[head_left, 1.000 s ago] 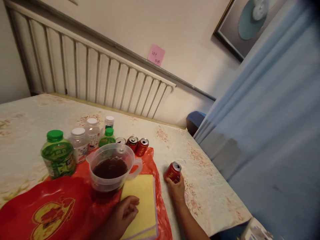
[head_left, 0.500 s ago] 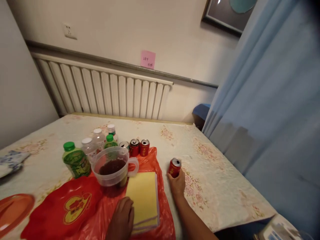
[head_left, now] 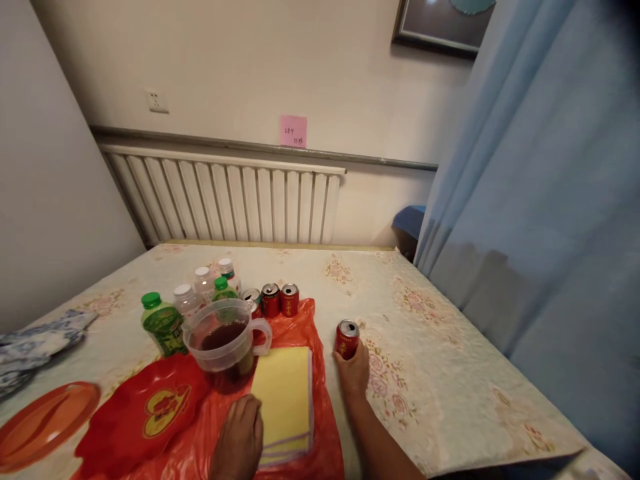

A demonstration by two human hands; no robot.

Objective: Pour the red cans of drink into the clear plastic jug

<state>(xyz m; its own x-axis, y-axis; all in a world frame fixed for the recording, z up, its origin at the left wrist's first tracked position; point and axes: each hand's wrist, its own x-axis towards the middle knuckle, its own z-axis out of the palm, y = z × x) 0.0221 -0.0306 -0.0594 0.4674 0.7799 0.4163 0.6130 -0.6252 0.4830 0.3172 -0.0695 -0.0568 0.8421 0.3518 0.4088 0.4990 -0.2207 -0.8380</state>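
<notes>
One red can (head_left: 347, 339) is gripped upright by the right hand (head_left: 354, 372) on the tabletop (head_left: 450, 373), beside the red plastic bag (head_left: 320, 427) near the front edge. On that bag the left hand (head_left: 239, 440) is laid loosely curled against yellow cloths (head_left: 285, 393), holding nothing, before a jug (head_left: 225, 340).

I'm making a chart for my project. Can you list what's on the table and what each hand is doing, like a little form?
Right hand: holds an upright red can, apart from the rest
Left hand: rests on the yellow cloth stack
Jug: clear plastic, dark drink inside
Behind the jug: green bottle, clear bottles, more red cans
Underneath: red plastic bag on a flowery tablecloth
Far left: orange plate
</notes>
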